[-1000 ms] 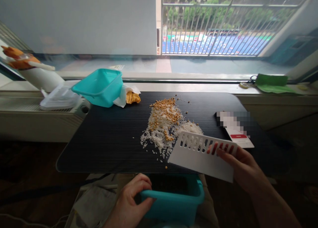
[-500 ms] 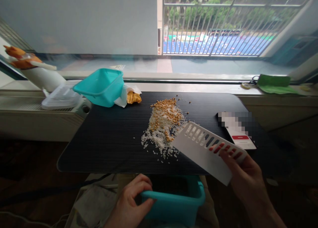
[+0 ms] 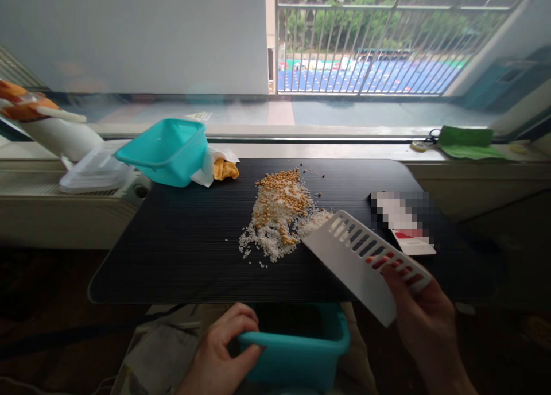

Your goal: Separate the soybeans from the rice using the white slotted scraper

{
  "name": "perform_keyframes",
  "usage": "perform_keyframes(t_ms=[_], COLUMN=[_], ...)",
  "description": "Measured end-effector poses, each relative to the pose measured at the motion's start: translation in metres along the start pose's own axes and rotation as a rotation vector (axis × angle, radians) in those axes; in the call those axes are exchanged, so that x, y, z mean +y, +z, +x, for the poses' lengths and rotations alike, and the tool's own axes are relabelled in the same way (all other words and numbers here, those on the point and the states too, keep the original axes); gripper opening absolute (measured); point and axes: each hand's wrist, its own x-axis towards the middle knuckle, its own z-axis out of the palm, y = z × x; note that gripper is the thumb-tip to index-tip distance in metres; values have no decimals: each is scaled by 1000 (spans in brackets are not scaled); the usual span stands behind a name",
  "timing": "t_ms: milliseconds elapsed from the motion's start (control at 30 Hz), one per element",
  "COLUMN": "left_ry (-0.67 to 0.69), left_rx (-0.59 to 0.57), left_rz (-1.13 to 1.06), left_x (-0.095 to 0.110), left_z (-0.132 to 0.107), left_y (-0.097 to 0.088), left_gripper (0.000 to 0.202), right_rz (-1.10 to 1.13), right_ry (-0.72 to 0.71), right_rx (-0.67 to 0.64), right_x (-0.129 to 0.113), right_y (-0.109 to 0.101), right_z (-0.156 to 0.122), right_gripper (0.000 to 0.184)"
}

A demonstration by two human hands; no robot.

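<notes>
My right hand [image 3: 424,303] grips a white slotted plastic plate [image 3: 353,263], its thumb on the near face and fingers behind the slots. The plate is tilted over the table, its left end beside a mixed heap of white rice grains [image 3: 269,240] and yellow-brown beans [image 3: 282,181]. A strip of rice lies along the plate's far side. Below the table's near edge, my left hand [image 3: 228,343] is closed around the rim of a teal plastic bin [image 3: 295,355]. The bin's inside is dark, so its contents cannot be made out.
The heap lies on a black table [image 3: 172,257]. At its back left stands another teal bin [image 3: 167,154] beside an orange-brown crumpled cloth [image 3: 225,169]. A phone [image 3: 402,223] lies on the right. The windowsill behind holds a green cloth [image 3: 467,142] and scissors [image 3: 434,135].
The plate has shifted slightly rightward relative to the table. Fewer loose rice grains lie at the heap's front, and more rice shows beside the plate. My left hand keeps its hold.
</notes>
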Motion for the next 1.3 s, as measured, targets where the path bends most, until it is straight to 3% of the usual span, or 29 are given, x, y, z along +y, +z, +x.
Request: perform_keyframes(t_ms=[100, 300, 633, 900, 1133, 1300], left_ry=[-1, -11, -10, -14, 17, 6], left_rx=[-5, -3, 10, 14, 36, 32], left_rz=[10, 9, 7, -8, 9, -6], left_x=[-1, -2, 2, 3, 0, 2], left_z=[-1, -1, 0, 1, 0, 0], left_y=[0, 1, 0, 0, 1, 1], left_gripper=[15, 16, 16, 16, 17, 17], right_rz=[-16, 31, 30, 27, 27, 17], right_ry=[-15, -33, 0, 28, -36, 22], right_rx=[47, -104, -107, -153, -153, -185], right_x=[-7, -10, -16, -18, -16, -19], right_y=[1, 16, 9, 10, 17, 13], right_z=[10, 12, 9, 9, 11, 9], right_gripper=[32, 32, 20, 25, 27, 27])
